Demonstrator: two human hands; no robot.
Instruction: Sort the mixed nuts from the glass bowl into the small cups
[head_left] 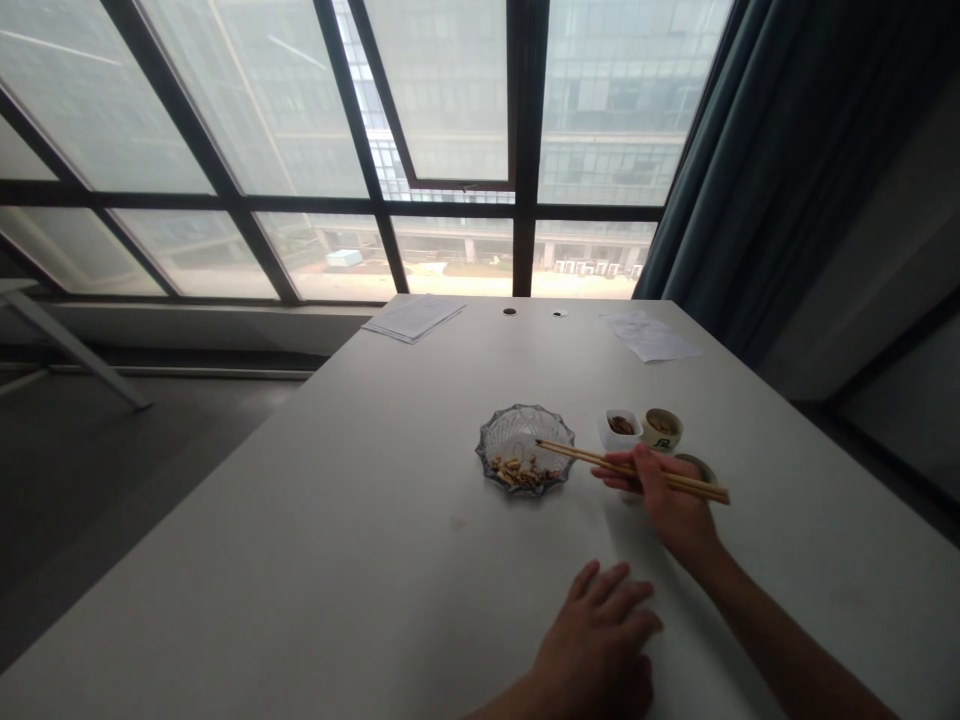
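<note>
My right hand is closed around a pair of wooden chopsticks. Their tips are close together over a scalloped clear glass bowl; whether anything is pinched between them I cannot tell. Small brown and tan dried pieces lie along the near side of that bowl. Just beyond my right hand stand a small white square dish and a beige cup with a dark mark, both holding brown pieces. A further round container is mostly hidden behind the hand. Nearer me, my left hand rests on the table, fingers apart, holding nothing.
The white table runs toward large windows. Papers lie at its far left and more sheets at its far right. Two small round fittings, one dark, sit near the back edge. A dark curtain hangs at the right.
</note>
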